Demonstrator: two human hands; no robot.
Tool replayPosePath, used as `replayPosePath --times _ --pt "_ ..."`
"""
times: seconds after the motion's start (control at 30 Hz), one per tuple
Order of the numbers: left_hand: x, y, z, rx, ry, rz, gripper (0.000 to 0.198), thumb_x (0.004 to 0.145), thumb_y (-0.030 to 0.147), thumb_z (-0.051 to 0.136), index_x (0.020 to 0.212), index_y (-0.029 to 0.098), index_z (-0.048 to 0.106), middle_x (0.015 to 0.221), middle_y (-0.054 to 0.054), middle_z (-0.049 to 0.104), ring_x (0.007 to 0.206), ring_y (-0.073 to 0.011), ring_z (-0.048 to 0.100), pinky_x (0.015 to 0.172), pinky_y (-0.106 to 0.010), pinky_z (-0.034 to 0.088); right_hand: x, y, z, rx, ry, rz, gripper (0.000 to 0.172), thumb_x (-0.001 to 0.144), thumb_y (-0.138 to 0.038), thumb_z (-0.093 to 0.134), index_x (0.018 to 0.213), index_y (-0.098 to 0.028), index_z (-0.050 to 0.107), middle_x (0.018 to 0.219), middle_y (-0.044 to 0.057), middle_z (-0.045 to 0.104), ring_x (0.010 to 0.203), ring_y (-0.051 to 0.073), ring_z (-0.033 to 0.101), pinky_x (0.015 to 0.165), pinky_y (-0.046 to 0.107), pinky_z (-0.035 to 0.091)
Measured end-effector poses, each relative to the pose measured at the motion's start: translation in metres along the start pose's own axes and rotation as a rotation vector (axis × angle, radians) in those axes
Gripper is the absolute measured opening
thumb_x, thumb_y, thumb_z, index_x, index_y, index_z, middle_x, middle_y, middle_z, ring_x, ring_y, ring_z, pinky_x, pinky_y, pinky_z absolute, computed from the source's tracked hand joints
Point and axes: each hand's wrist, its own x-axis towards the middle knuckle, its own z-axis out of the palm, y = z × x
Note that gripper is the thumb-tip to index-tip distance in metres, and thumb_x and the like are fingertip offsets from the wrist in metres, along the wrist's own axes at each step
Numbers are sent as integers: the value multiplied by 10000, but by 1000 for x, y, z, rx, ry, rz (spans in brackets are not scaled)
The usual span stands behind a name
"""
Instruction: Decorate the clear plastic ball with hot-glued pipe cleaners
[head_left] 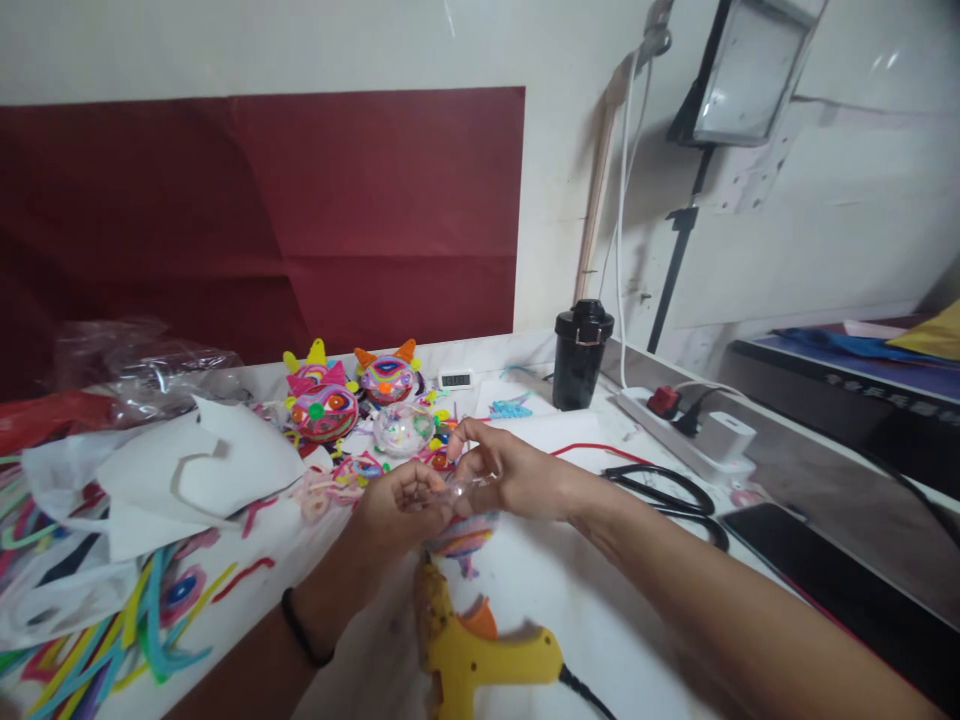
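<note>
My left hand (396, 512) and my right hand (504, 472) meet over the white table (600, 610). Together they pinch a small clear plastic piece (463, 492), with fingers curled on both sides. Just below them lies a colourful striped decorated ball half (463, 537). A yellow glue gun (469, 648) rests on the table right under my left wrist. Behind the hands stand decorated foam balls with eyes and horns (324, 412) (388, 378) and a clear dome (403, 428).
Coloured foam strips (112, 640) and white paper scraps (187, 470) cover the left. Black scissors (667, 485), a power strip (690, 432), a black cup (582, 355) and a dark phone (810, 565) lie to the right. A red sheet (262, 220) hangs on the wall.
</note>
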Motion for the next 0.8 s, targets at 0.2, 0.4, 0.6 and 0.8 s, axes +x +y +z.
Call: replayPosePath --times 0.2,0.4,0.6,0.8 --pt "-2 0 -1 -26 -1 -16 234 519 201 781 652 167 592 554 39 574 523 -99 460 519 -225 314 -4 -8 -9 41 -3 5 420 593 -47 655 923 -210 451 816 -4 672 648 123 589 594 250 440" --pt "-1 0 1 -30 37 -26 232 499 180 783 649 174 605 536 40 582 507 -105 468 505 -228 316 -2 -4 -4 -14 1 15 409 589 -92 685 907 -209 455 713 -64 610 607 108 556 592 245 418" --pt "-3 0 3 -8 40 -27 217 514 184 764 653 169 598 555 37 590 524 -113 497 514 -228 351 2 5 0 -23 23 13 435 576 -89 665 915 -220 427 649 -100 558 519 80 481 512 210 350" --pt "-4 1 3 16 57 -7 210 514 169 744 630 172 569 543 49 555 515 -105 470 507 -224 345 4 8 5 -18 38 -9 422 579 -69 630 902 -226 410 644 -105 553 499 73 451 491 201 320"
